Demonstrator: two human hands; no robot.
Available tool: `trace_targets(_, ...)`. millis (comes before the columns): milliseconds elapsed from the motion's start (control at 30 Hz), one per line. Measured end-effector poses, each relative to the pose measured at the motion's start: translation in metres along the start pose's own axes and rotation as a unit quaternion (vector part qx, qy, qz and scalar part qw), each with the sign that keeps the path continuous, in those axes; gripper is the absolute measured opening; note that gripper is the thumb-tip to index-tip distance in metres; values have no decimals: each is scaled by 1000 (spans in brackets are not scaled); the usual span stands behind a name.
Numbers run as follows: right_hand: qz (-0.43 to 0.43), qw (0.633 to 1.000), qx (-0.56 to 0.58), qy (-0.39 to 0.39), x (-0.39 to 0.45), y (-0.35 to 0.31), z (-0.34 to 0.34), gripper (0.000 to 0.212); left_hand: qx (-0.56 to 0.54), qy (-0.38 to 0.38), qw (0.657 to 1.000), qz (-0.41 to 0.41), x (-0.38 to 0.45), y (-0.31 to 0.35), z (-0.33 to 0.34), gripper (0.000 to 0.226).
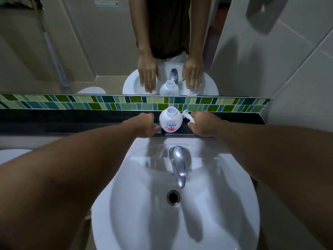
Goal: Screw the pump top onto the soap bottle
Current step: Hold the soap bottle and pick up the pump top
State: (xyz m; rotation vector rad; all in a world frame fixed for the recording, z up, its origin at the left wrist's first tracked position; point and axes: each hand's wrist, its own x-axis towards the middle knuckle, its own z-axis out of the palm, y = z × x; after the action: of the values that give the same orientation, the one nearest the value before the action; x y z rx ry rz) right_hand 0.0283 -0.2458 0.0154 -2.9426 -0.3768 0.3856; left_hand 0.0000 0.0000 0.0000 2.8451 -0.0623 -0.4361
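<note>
The white soap bottle [170, 121] stands upright on the black ledge [72, 120] behind the sink, its wide neck open with nothing on it. The white pump top [188, 116] lies on its side just right of the bottle, partly covered by my right hand [204, 125]. My left hand [144, 125] rests palm down on the ledge just left of the bottle. The mirror shows both hands flat with the fingers stretched out, neither one gripping anything.
A white sink [225, 204] with a chrome tap [178, 165] and a drain [173, 197] lies below the ledge. A green tile strip [108, 103] and a mirror [81, 51] rise behind it. A tiled wall [297, 87] closes the right side.
</note>
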Motion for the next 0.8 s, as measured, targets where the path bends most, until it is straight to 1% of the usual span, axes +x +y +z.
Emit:
trace_targets(100, 4, 1000, -1, 27, 1, 1, 3, 32, -21, 21, 999, 13, 4, 4, 1, 55)
trace_targets(200, 10, 999, -10, 32, 2, 1, 7, 29, -52, 22, 998, 23, 7, 12, 5, 58)
trace_targets(400, 9, 997, -20, 69, 6, 7, 11, 19, -111, 42, 993, 18, 16, 16, 13, 65)
trace_targets(500, -2, 995, -20, 94, 10, 12, 16, 19, -126, 74, 989, 15, 20, 17, 13, 63)
trace_targets(600, -15, 996, -19, 88, 13, 13, 22, 27, -144, 95, 985, 18, 23, 18, 13, 63)
trace_targets(667, -10, 996, 4, 85, 14, 12, 25, 29, -168, 97, 981, 20, 24, 17, 14, 64)
trace_targets(733, -1, 996, 28, 84, 16, 10, 28, 27, -194, 92, 976, 22, 25, 16, 16, 64)
trace_targets(800, 4, 997, 14, 72, 16, 8, 31, 20, -214, 85, 973, 21, 26, 14, 17, 64)
